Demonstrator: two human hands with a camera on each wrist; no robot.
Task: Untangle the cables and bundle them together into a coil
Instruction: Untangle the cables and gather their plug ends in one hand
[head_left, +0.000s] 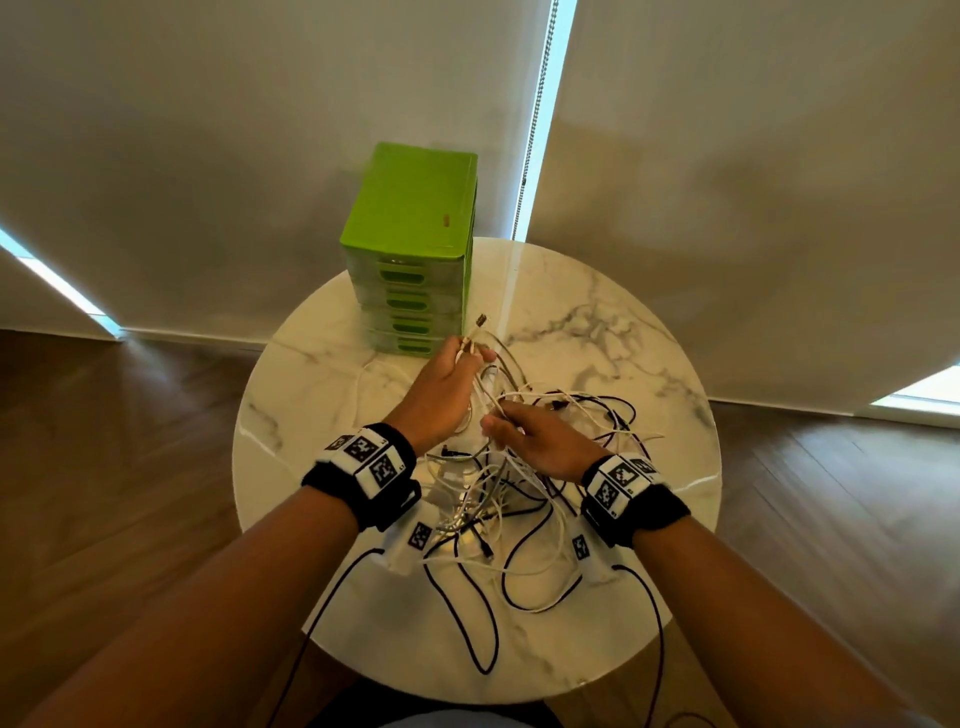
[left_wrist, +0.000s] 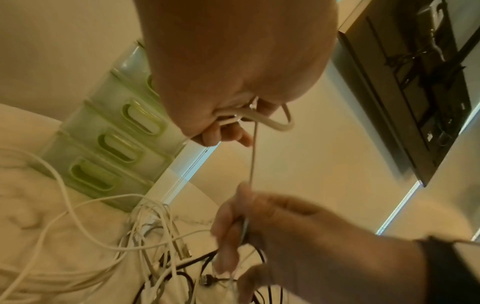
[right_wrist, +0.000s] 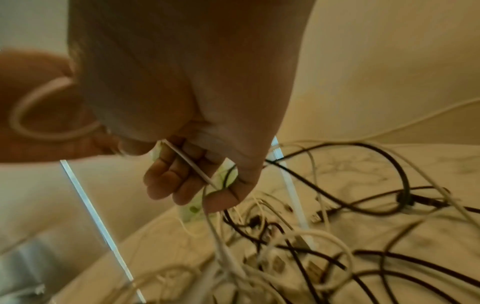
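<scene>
A tangle of white and black cables (head_left: 519, 499) lies on the round marble table (head_left: 649, 364). My left hand (head_left: 457, 374) is raised above the table and grips loops of a white cable (left_wrist: 275, 123), whose metal plug (head_left: 481, 319) sticks up past the fingers. A thin strand of that white cable (left_wrist: 253, 152) runs taut down to my right hand (head_left: 524, 431), which pinches it between thumb and fingers (right_wrist: 182, 176) just above the tangle (right_wrist: 311, 236). Both wrists carry black bands with printed markers.
A green plastic drawer unit (head_left: 410, 254) stands at the table's far edge, just beyond my left hand. Black cables (head_left: 467, 613) trail toward the table's near edge and over it. Wooden floor (head_left: 130, 467) surrounds the table; roller blinds (head_left: 260, 130) hang behind.
</scene>
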